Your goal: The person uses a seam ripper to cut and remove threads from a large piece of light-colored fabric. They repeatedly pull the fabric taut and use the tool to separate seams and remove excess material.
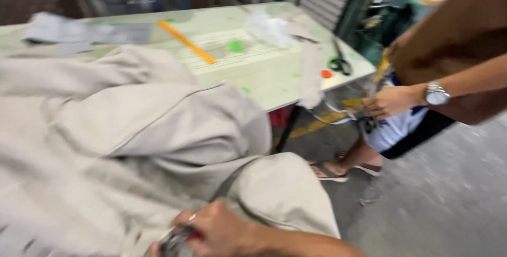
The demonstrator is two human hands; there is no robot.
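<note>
Right hand (pixel 219 230) low in the view, fingers curled tight around a small dark tool with a red part (pixel 179 237), too blurred to identify further; thin ring visible on one finger. Left hand out of sight. Directly above and to the left of that hand, a large heap of pale beige soft fabric (pixel 121 146), folded and bunched, with a dark seam line running down toward the knuckles; hand resting against the cloth's lower edge.

Well beyond the hand, past the fabric, a pale green flat worktable (pixel 264 77) carrying a long orange ruler (pixel 186 42), black-handled scissors (pixel 340 62), a crumpled clear plastic bag (pixel 269 29) and grey cloth pieces (pixel 79 31). Far up and right of the hand, another person's hand (pixel 391 101) with a silver wristwatch (pixel 437 95), fingers pinched on something small and indistinct. Below it, sandalled feet (pixel 343 170) on grey concrete floor (pixel 449 193).
</note>
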